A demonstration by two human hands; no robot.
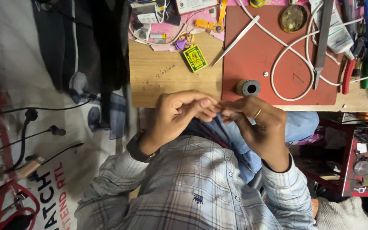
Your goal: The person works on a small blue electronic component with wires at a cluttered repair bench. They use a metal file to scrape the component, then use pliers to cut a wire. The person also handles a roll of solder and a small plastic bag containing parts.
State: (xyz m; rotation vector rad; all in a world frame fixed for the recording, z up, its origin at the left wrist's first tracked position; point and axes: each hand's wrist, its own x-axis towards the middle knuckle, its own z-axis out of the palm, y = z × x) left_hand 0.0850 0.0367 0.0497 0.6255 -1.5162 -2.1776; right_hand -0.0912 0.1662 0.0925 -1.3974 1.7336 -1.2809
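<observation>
Yellow-green square label [195, 58] above hands

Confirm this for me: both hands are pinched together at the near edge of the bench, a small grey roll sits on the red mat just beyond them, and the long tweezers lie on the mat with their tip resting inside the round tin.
One detail is wrong. In the head view the tweezers lie across the left edge of the red mat, well apart from the round tin. The rest holds: left hand and right hand pinched together, grey roll just beyond.

A small yellow-green square packet [195, 58] lies on the wooden bench [158, 85].
</observation>
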